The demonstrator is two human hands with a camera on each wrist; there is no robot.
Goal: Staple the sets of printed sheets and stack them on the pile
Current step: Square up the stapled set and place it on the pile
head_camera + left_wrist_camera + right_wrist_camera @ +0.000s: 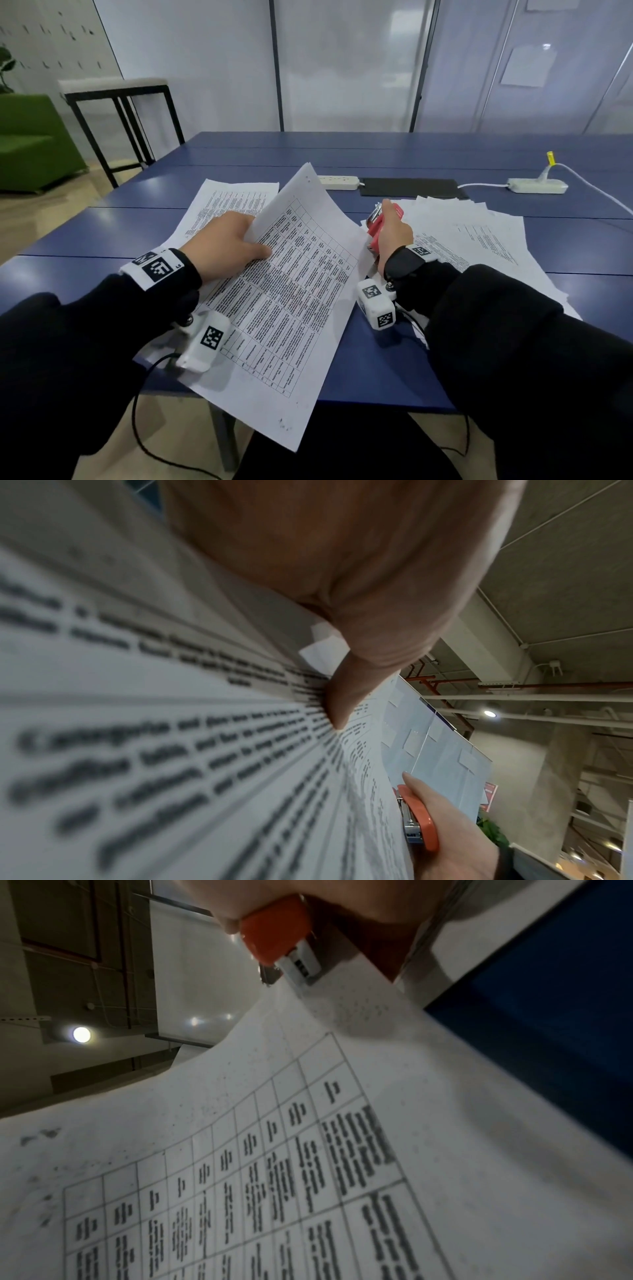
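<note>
The stapling step looks to be in hand. The person's left hand (228, 242) is pinching a set of printed sheets (291, 301) by its left edge, thumb on top and fingers curled underneath, lifting it so it is tilting up off the blue table (479, 161). The right hand (390, 233) is wrapping its fingers round a red stapler (378, 224), whose mouth is biting onto the set's right-hand corner, as the right wrist view shows.

The next move, I'd judge, calls for a firm squeeze with the corner kept square, then carrying the set to a pile.

Loose sheets (472, 233) are fanning out under the right arm, and another printed page (222, 202) is lying flat behind the left hand. The set's near end is overhanging the table's front edge. Far back, a power strip (339, 181) and a dark mat (411, 187) are leaving plenty of open table between.
</note>
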